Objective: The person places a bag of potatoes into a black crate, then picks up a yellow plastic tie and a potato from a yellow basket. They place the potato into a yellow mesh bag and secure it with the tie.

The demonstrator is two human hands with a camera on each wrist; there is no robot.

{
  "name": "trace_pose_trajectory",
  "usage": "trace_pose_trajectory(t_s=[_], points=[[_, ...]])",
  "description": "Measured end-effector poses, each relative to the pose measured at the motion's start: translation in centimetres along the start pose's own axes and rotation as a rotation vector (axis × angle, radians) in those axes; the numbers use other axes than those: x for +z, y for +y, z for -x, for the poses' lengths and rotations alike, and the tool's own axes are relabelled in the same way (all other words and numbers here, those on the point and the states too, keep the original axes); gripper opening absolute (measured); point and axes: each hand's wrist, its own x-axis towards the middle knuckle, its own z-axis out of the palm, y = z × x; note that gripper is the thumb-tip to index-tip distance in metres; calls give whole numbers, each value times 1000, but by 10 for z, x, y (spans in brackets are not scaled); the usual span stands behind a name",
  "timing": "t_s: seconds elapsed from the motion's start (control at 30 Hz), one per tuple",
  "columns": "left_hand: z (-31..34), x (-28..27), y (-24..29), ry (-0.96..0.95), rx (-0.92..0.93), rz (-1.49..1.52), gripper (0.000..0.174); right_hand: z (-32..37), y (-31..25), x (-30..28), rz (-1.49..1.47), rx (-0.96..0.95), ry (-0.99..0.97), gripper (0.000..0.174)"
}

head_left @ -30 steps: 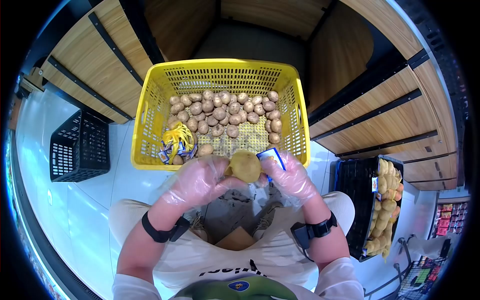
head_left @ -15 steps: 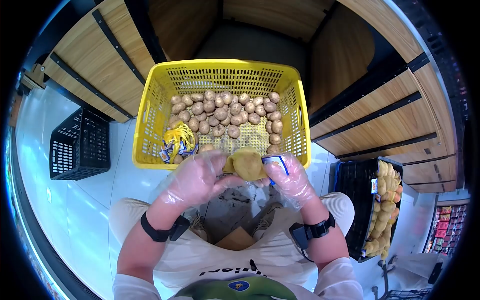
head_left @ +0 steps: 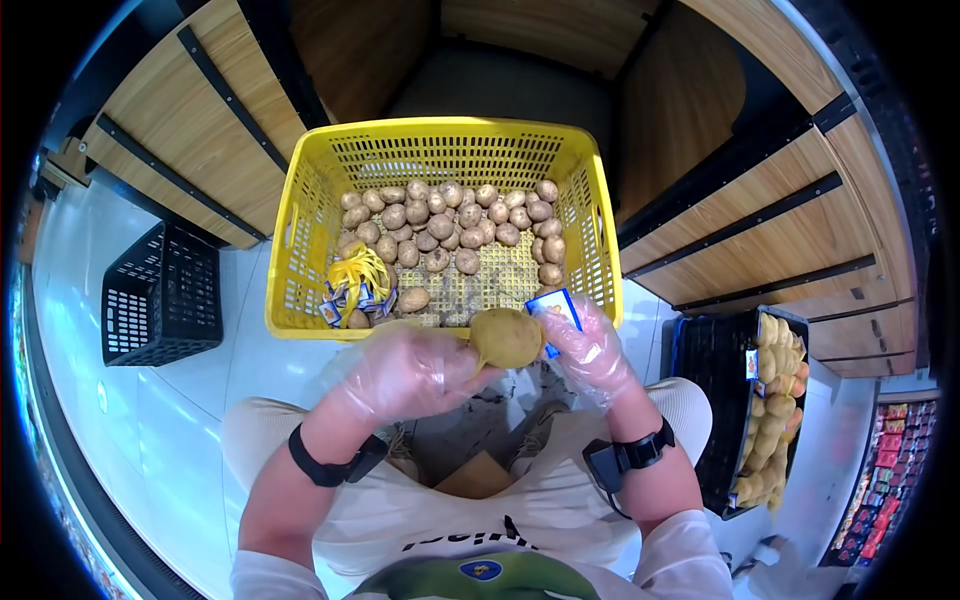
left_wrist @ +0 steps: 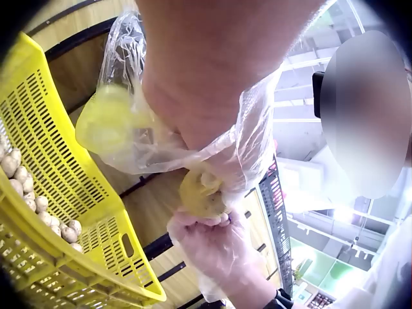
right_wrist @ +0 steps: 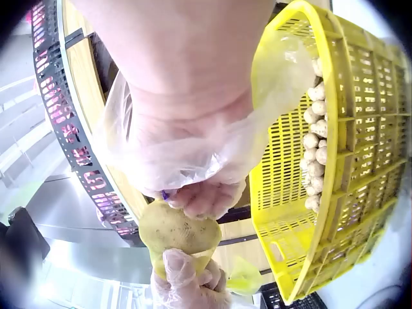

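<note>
Both hands wear clear plastic gloves. A potato in yellow netting (head_left: 508,337) is held between them in front of the yellow crate (head_left: 450,126); the right wrist view shows the netted potato (right_wrist: 180,230) close up. The left hand (head_left: 415,370) pinches the netting at one end, fingers curled. At the other end the right hand (head_left: 590,352) grips the netting together with a blue-and-white label (head_left: 554,311). Loose potatoes (head_left: 437,226) lie in the crate, beside a bundle of yellow nets with labels (head_left: 358,282) in its near left corner.
An empty-looking black crate (head_left: 165,295) stands on the floor at the left. At the right, another black crate (head_left: 708,400) holds netted bags of potatoes (head_left: 770,420). Wooden cabinets (head_left: 780,235) surround the far side.
The left hand has shifted slightly down, and the netted potato has moved a little right and turned between the hands. A loose potato near the crate's front edge is now more exposed.
</note>
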Motion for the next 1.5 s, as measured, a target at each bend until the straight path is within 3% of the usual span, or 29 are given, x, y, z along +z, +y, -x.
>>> trace_pose_trajectory(t_s=[0.13,0.27,0.5,0.57,0.67,0.83,0.93,1.0,1.03,1.07,1.2,1.27,1.33,1.37,1.43,1.5], points=[[-1,-6,4,71,120,69,20,-7,15,14,-186,30,25,19],[3,-3,2,71,120,16,20,-8,28,14,-363,75,21,26],[9,-5,0,90,122,140,16,-3,13,15,-337,84,-73,25],[8,-5,0,55,103,85,16,-3,8,8,-96,93,-120,23],[5,-4,-3,86,28,166,15,0,-15,9,40,115,-196,22],[7,5,-7,274,-6,120,14,1,-13,10,-3,102,-181,21],[6,0,-5,182,32,-11,16,0,-8,9,18,60,-215,25],[5,2,-3,228,40,-58,16,0,-8,13,75,25,-241,29],[5,3,-2,275,45,-104,16,2,-13,18,-87,97,-231,32],[5,4,-3,273,47,-101,16,4,-15,20,-250,169,-219,35],[7,5,-9,214,118,-68,15,1,-8,14,-269,86,-339,36],[7,3,-11,222,146,-56,16,6,0,13,-62,138,-219,36],[8,-2,-13,-37,36,-4,21,4,1,12,29,67,-229,35],[8,-1,-11,-35,38,-4,21,3,2,12,119,-2,-242,34],[9,1,-5,243,0,76,27,7,10,11,171,-54,-169,34],[13,10,-7,292,-47,220,33,7,13,9,224,-104,-95,34]])
